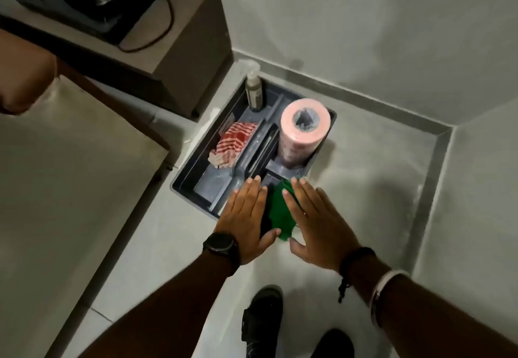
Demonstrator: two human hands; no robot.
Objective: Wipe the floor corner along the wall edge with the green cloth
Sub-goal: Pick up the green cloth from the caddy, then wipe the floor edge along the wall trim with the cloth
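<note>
A: Where is the green cloth (280, 212) right now?

B: At the near end of the grey caddy (196, 181), showing between the two hands. I cannot tell whether it lies in the caddy or on its near edge.

A: Is either hand gripping it?

B: No. The left hand (246, 217) and right hand (316, 223) are both flat, fingers straight and close together, palms down. The right hand's fingers overlap the cloth's edge; the left thumb reaches its near corner. Whether either presses on it, I cannot tell.

A: So which step is this?

B: I judge it the pickup; no wiping has begun.

A: And next?

B: Close one hand on the cloth, lift it past the pink roll (304, 130) standing in the caddy, and take it to the floor corner (445, 133) beyond the caddy, where the wall edge turns.
</note>
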